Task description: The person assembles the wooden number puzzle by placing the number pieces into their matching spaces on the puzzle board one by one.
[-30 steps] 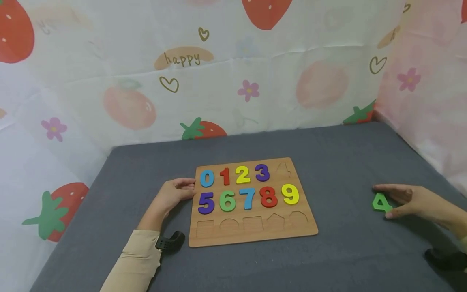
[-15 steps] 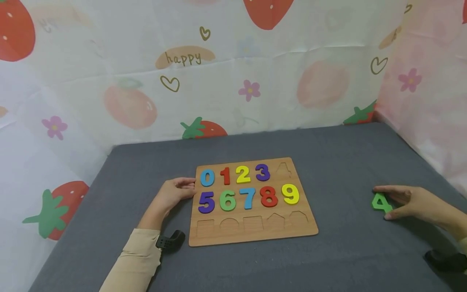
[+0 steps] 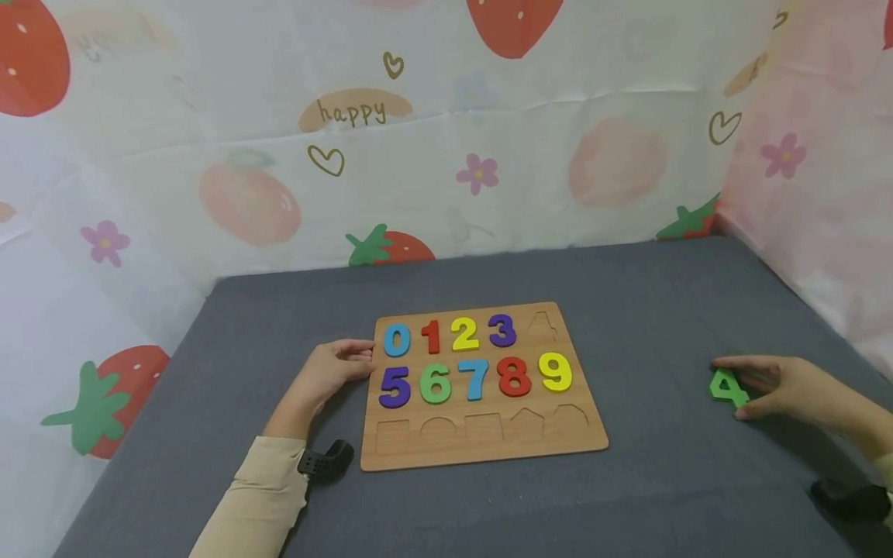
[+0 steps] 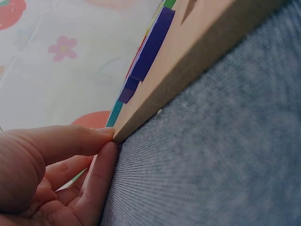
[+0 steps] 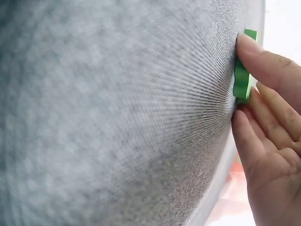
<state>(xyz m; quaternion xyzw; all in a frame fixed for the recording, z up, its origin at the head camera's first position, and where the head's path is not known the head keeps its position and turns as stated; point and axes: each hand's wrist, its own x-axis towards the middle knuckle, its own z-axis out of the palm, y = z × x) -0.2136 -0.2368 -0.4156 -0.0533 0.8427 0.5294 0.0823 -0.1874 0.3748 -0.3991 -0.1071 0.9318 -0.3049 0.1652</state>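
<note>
A wooden number puzzle board (image 3: 488,453) lies on the grey cloth. At its left edge my left hand (image 3: 326,376) pinches the rim; in the left wrist view the thumb (image 4: 80,140) is on the board's edge, with a finger just below. Coloured numbers 0 to 3 and 5 to 9 sit on the board. The outline of a 4 (image 3: 542,324) at top right is bare. Far to the right, my right hand (image 3: 802,391) holds a green number 4 (image 3: 734,397) between thumb and fingers. The right wrist view shows this 4 (image 5: 242,80) edge-on, low at the cloth.
Along the board's lower row run several bare shape outlines (image 3: 484,426). A wide stretch of grey cloth (image 3: 656,349) separates the board from the right hand. Printed curtains (image 3: 530,209) stand behind the table and along both sides.
The green 4 has turned slightly and shifted a touch leftward in the right hand's fingers. The left hand and the board stay in place.
</note>
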